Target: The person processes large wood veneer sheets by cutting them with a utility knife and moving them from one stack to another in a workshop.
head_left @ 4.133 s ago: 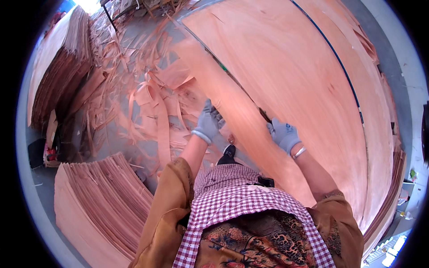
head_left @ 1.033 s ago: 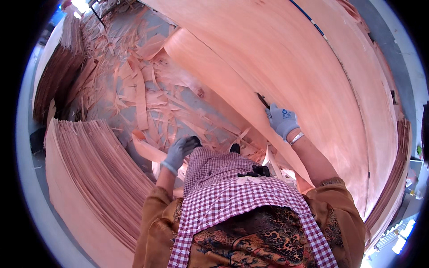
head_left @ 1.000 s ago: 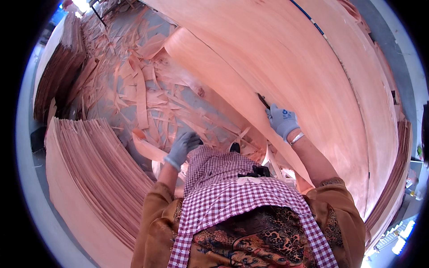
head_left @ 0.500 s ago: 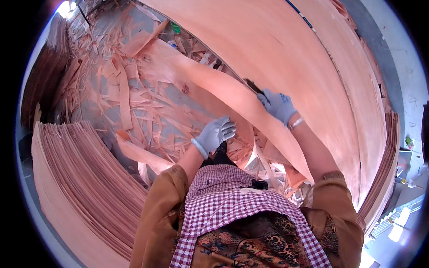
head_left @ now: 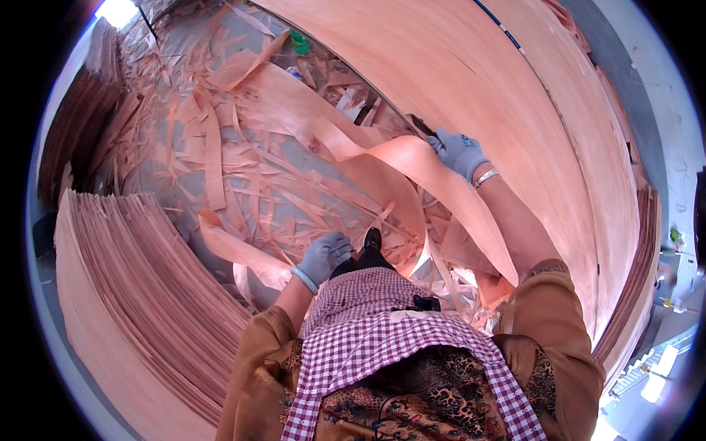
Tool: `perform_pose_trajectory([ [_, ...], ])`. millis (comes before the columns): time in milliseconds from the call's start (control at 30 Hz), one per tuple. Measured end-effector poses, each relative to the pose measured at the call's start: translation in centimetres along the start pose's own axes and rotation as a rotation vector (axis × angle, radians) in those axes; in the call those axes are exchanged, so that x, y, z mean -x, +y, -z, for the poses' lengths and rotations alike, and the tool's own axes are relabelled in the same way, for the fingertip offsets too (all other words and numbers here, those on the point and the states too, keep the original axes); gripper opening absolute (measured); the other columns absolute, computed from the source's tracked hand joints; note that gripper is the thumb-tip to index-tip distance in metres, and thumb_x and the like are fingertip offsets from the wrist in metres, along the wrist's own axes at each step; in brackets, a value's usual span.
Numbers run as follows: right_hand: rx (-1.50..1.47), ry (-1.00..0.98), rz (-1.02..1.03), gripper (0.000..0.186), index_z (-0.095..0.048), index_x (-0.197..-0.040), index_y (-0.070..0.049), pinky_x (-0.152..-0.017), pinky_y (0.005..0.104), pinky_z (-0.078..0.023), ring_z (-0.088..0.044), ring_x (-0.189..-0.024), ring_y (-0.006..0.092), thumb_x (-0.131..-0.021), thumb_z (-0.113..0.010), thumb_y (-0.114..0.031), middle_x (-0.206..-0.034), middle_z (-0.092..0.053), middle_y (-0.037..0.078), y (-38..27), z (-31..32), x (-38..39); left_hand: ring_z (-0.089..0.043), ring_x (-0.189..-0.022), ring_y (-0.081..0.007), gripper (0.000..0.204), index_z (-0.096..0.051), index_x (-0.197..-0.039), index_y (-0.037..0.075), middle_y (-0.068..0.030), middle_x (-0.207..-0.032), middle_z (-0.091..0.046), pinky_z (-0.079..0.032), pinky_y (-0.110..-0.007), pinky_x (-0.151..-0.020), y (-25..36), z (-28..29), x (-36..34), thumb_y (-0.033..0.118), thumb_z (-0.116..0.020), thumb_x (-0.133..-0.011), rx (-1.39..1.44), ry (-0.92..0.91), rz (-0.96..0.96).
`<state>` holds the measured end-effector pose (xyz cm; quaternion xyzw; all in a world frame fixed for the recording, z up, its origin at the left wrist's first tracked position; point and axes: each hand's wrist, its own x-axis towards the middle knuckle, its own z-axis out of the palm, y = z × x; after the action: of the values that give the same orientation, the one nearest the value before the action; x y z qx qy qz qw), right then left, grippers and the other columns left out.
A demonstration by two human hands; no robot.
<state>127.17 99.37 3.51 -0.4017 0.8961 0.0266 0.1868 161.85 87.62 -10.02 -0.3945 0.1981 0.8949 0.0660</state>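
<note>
My right hand (head_left: 457, 153), in a pale grey glove, is closed on a dark narrow tool (head_left: 421, 125) at the near edge of a wide wood veneer sheet (head_left: 500, 147); the tool's exact kind is hard to make out. From beside that hand, a long curling veneer strip (head_left: 412, 158) hangs down toward the floor, twisting midway. In front of my apron, my left hand (head_left: 325, 259), gloved alike, hangs with loosely bent fingers and nothing visible in them. It is apart from the veneer sheet.
A tall stack of veneer sheets (head_left: 147, 279) stands at the left, with a darker stack (head_left: 84, 110) behind it. Veneer scraps (head_left: 243, 169) litter the grey floor. A blue-and-white stick (head_left: 501, 28) lies across the wide sheet. Something green (head_left: 299, 42) sits among far scraps.
My left hand has dropped down and left, toward my apron. My right hand has shifted slightly, still with the dark tool. The strip has sagged and twisted away from the sheet's edge.
</note>
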Motion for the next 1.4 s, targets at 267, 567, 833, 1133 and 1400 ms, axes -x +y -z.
perform_pose_trajectory([
  [267,0.110,-0.018,-0.057,0.033,-0.054,-0.100,-0.007,-0.075,0.0445,-0.047,-0.063,-0.088,0.0345,-0.094,-0.036,-0.034,-0.093,-0.066,0.016,-1.2,0.0,0.8,-0.058,-0.100,-0.0260,0.036,-0.048,-0.120,-0.001,-0.0158,-0.115,-0.056,-0.048,-0.036,-0.088,-1.0,-0.8,-0.4,0.024,-0.040,-0.095,-0.089,-0.014,0.034],
  [567,0.009,-0.136,-0.164,0.034,-0.052,-0.098,-0.007,-0.073,0.0442,-0.046,-0.062,-0.085,0.0360,-0.095,-0.035,-0.036,-0.089,-0.064,0.018,6.2,-3.1,12.9,-0.053,-0.111,-0.0270,0.042,-0.041,-0.127,-0.004,-0.0182,-0.121,-0.052,-0.045,-0.037,-0.094,-1.6,-5.3,-1.9,0.025,-0.039,-0.096,-0.181,-0.266,-0.040],
  [833,-0.051,-0.209,-0.157,0.031,-0.052,-0.099,-0.008,-0.075,0.0437,-0.046,-0.062,-0.087,0.0350,-0.093,-0.039,-0.034,-0.091,-0.065,0.017,6.6,-2.2,15.1,-0.058,-0.102,-0.0283,0.052,-0.043,-0.122,-0.002,-0.0169,-0.114,-0.056,-0.048,-0.039,-0.089,-5.1,-20.7,-5.8,0.029,-0.063,-0.085,-0.204,-0.155,-0.130],
  [1133,-0.014,-0.195,-0.100,0.032,-0.050,-0.096,-0.007,-0.070,0.0471,-0.047,-0.063,-0.079,0.0385,-0.093,-0.038,-0.036,-0.084,-0.065,0.018,13.8,-7.1,26.0,-0.055,-0.077,-0.0158,0.021,-0.055,-0.095,0.012,-0.0021,-0.086,-0.057,-0.048,-0.034,-0.075,-10.6,-22.7,-8.5,0.030,-0.062,-0.086,0.148,0.044,-0.481],
  [1400,-0.213,-0.038,0.136,0.036,-0.055,-0.096,-0.008,-0.074,0.0443,-0.047,-0.062,-0.086,0.0355,-0.093,-0.037,-0.038,-0.089,-0.065,0.019,18.6,-6.7,26.5,-0.049,-0.110,-0.0277,0.047,-0.051,-0.113,0.002,-0.0144,-0.111,-0.052,-0.039,-0.041,-0.098,-24.6,-28.4,-3.6,0.038,-0.061,-0.086,0.019,-0.136,-0.137],
])
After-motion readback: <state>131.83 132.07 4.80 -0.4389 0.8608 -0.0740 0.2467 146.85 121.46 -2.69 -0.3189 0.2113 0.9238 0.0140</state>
